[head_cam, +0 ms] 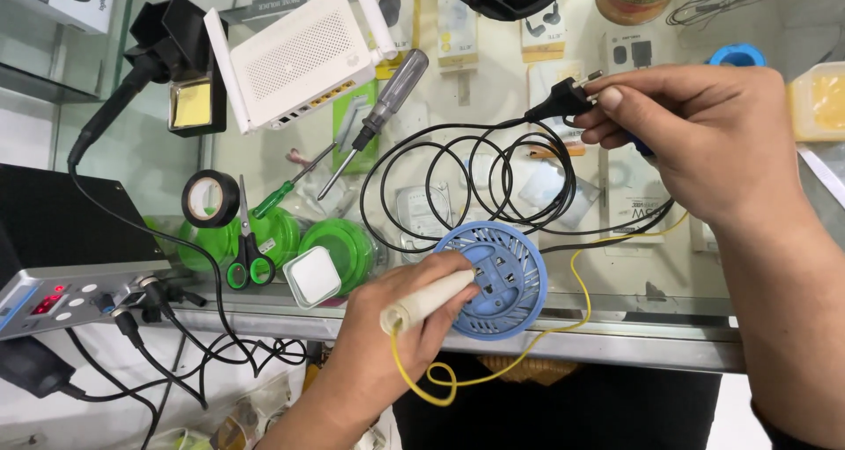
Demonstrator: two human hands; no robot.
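Observation:
My left hand point(392, 327) grips a cream-coloured probe point(427, 300) with a yellow wire point(528, 344), its tip pressed onto a round blue plastic socket reel point(506, 278) lying on the glass counter point(616, 327). My right hand point(704, 133) holds a black two-pin plug point(563, 102) pinched between thumb and fingers, along with a blue-handled tool that is mostly hidden in the palm. The plug's black cable point(475, 186) lies in loose coils between the plug and the reel.
A white router point(295, 58), two screwdrivers point(378, 116), black tape roll point(209, 197), green-handled scissors point(248, 248), green lids point(339, 248) and a small white adapter point(312, 277) lie on the left. A soldering station point(53, 265) with cables stands at far left. Packaged goods show under the glass.

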